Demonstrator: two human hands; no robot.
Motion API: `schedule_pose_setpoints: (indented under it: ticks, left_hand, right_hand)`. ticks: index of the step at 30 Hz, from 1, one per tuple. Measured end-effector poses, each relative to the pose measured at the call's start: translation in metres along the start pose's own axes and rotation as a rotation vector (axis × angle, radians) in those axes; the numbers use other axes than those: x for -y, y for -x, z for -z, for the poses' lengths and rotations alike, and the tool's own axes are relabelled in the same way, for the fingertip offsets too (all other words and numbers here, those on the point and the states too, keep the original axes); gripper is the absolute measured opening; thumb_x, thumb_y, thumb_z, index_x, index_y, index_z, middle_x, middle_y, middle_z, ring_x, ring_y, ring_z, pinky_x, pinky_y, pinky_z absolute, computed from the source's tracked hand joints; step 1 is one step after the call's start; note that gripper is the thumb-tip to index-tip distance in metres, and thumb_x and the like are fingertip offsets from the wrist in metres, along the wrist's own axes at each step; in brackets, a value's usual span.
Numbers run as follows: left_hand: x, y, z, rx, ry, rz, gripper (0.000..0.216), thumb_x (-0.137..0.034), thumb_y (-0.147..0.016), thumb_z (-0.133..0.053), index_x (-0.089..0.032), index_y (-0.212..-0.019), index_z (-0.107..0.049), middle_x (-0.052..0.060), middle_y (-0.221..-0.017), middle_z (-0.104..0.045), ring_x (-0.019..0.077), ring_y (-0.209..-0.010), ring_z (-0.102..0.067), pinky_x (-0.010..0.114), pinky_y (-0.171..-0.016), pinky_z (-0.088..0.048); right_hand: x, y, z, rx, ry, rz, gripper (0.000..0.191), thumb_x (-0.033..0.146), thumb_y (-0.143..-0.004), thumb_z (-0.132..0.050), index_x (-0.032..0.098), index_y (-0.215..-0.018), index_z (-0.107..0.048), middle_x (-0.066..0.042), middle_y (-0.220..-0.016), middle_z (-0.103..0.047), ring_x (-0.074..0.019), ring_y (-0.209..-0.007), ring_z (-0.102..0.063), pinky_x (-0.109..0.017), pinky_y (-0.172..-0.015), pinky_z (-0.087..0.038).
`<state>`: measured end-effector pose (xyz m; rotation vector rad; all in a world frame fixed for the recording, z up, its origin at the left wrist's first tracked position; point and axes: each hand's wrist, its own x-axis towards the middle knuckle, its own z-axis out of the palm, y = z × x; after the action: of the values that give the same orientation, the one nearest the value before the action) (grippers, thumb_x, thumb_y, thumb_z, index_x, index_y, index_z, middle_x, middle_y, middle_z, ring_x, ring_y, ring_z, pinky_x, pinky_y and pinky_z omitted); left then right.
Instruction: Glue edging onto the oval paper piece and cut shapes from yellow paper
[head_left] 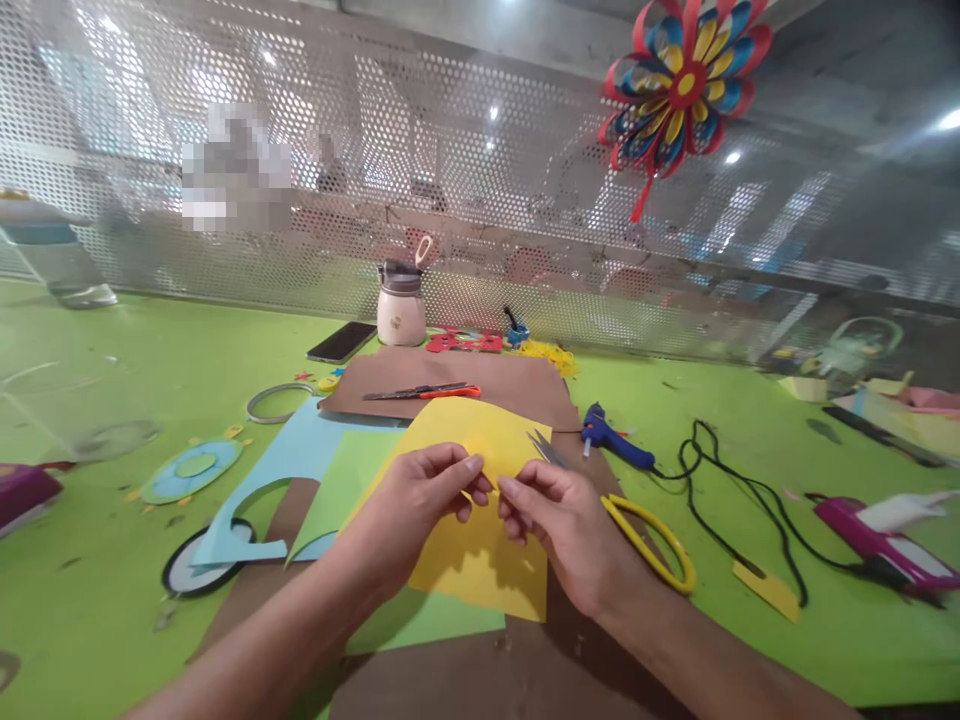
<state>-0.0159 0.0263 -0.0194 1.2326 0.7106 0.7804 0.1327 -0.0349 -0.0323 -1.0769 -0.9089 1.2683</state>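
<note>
Both hands are in the middle of the head view, over a yellow sheet of paper (480,575), with their fingertips almost meeting. My left hand (431,485) is closed, thumb against forefinger. Facing it, my right hand (551,510) makes a similar pinch. Anything between the fingertips blends into the yellow behind and cannot be made out. A pair of scissors shows its blades (546,450) beyond my right hand and a yellow handle (652,545) beside the wrist; whether that hand holds them is hidden. Green paper (427,625) lies under the yellow sheet.
Left are cut light-blue paper (289,460), a blue paper ring (193,470) and a tape roll (277,402). A craft knife (427,391) rests on brown card (517,385). Right are a blue glue gun (619,440) and its black cord. Behind stand a bottle (400,312) and phone (342,342).
</note>
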Motion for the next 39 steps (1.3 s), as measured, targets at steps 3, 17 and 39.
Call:
schedule_pose_setpoints:
  ticks: [3, 17, 39]
  left_hand:
    - [0.001, 0.000, 0.000, 0.019, 0.094, 0.059, 0.024, -0.034, -0.081, -0.063, -0.014, -0.068, -0.063, 0.003, -0.070, -0.063, 0.0117, -0.066, -0.051, 0.023, -0.061, -0.038]
    - [-0.001, -0.001, -0.003, -0.092, 0.134, 0.070, 0.017, -0.025, -0.073, -0.072, -0.015, -0.064, -0.061, 0.002, -0.066, -0.063, 0.0104, -0.064, -0.051, 0.021, -0.060, -0.039]
    - [-0.025, 0.003, 0.011, -0.267, 0.225, -0.181, 0.019, -0.026, -0.065, -0.077, -0.014, -0.066, -0.062, 0.004, -0.067, -0.067, 0.0124, -0.066, -0.060, 0.023, -0.063, -0.044]
  right_hand:
    - [0.000, -0.001, 0.000, -0.013, -0.033, 0.000, 0.026, 0.034, -0.073, -0.074, 0.015, -0.065, -0.060, 0.002, -0.060, -0.061, -0.0078, -0.050, -0.050, -0.021, -0.048, -0.036]
    - [0.000, -0.007, 0.007, 0.017, 0.082, 0.080, 0.022, 0.036, -0.079, -0.068, 0.014, -0.075, -0.064, 0.001, -0.064, -0.061, -0.0096, -0.054, -0.052, -0.024, -0.052, -0.039]
    - [0.003, 0.046, 0.126, -0.007, 1.579, 0.050, 0.063, 0.019, -0.071, -0.054, 0.020, -0.133, -0.048, -0.014, -0.122, -0.058, -0.0304, -0.114, -0.055, -0.041, -0.095, -0.040]
